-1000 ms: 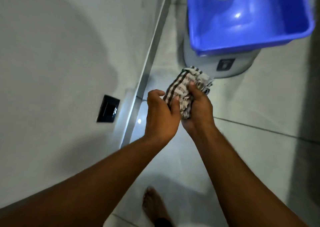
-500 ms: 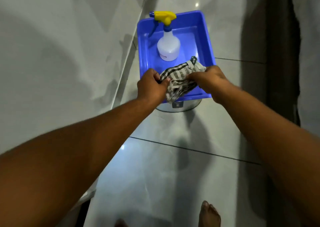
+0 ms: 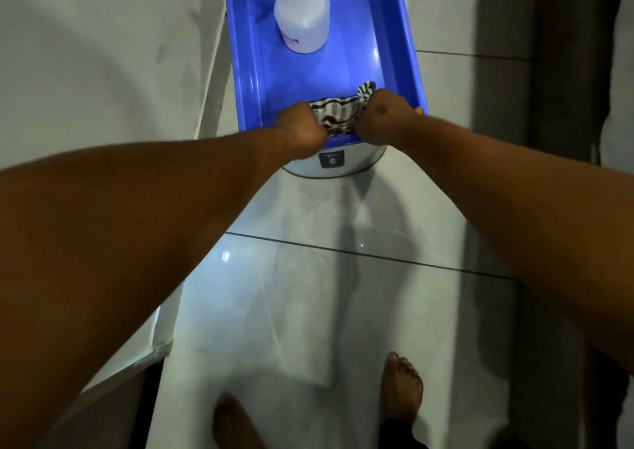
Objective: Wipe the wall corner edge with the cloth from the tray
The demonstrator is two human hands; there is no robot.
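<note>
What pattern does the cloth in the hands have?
The cloth is striped, dark on white, seen best in the head view, the only one.

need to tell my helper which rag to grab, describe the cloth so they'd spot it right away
Find the blue tray sitting on a round white container beside the wall. At the tray's near edge, a crumpled cloth is bunched between the left hand and the right hand. It is the only fabric there, with dark and pale stripes, unlike the smooth white bottle standing farther back.
</note>
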